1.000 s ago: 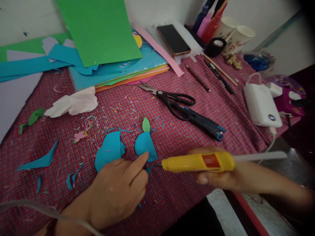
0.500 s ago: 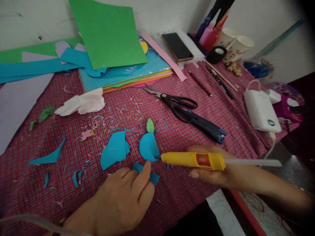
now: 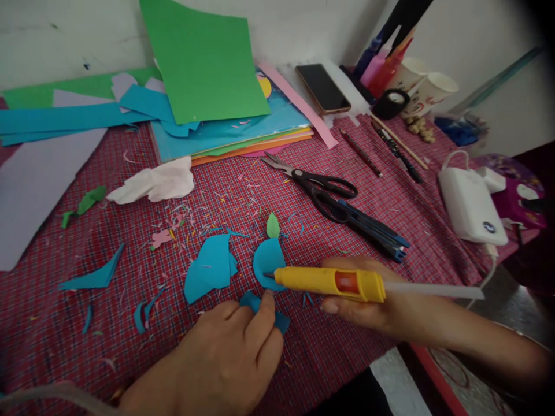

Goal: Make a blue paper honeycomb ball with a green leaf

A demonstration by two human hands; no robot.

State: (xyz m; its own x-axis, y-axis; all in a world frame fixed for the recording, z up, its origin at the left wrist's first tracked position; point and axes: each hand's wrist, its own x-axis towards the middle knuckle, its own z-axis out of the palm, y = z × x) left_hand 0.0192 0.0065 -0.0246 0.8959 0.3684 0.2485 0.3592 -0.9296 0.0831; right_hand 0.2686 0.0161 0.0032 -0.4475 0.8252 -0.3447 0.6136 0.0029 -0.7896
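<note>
- One counter (image 3: 329, 346), spread with a red plaid cloth (image 3: 416, 231), fills most of the view.
- Large lavender paper (image 3: 47, 179) lies at the far left; a green sheet (image 3: 208, 63) rests over a stack of coloured paper (image 3: 255, 138) near the wall.
- Left hand (image 3: 221, 352), palm down at the lower middle: the index finger is stretched out and the other fingers are bent close together. Whether they pinch anything cannot be told.
- Right hand (image 3: 377, 315), reaching in from the right: its fingers are wrapped around a yellow glue gun (image 3: 310, 280), which points left with a whitish stick (image 3: 433, 289) jutting from its back end.
- Black-handled scissors (image 3: 298, 173) lie beyond the hands, blades toward the paper stack, with a black-and-blue stapler (image 3: 373, 231) beside their handles.
- Larger cut blue paper (image 3: 208, 268) lies flat, just beyond the left hand.
- Rounded blue paper (image 3: 269, 254) lies to its right, the glue gun's dark nozzle over its lower part; contact is unclear. The left index fingertip is at its near edge.
- Small blue strip (image 3: 281, 322) shows on both sides of that index finger.
- Tiny green paper leaf (image 3: 273, 225) meets the rounded piece's far edge.
</note>
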